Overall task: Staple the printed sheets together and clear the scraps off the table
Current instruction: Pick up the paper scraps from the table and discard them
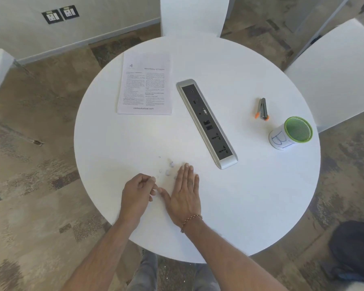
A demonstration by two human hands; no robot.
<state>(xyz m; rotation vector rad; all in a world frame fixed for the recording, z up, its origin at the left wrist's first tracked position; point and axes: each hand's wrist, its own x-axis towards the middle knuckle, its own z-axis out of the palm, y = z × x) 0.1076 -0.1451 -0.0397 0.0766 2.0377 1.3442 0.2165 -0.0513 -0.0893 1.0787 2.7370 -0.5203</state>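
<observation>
The printed sheets [145,85] lie in a stack at the back left of the round white table [250,196]. A grey stapler with orange tips [262,108] lies at the right. Several small paper scraps [169,169] are scattered near the front. My right hand [184,196] lies flat on the table, fingers together, its edge just right of the scraps. My left hand [138,193] is curled beside it, fingertips pinched; whether a scrap is between them cannot be made out.
A grey power socket strip [207,122] runs diagonally across the table's middle. A green-rimmed cup with a white label [290,134] stands at the right edge. White chairs [193,15] stand behind and to the right [340,70]. A dark bag [355,250] lies on the floor.
</observation>
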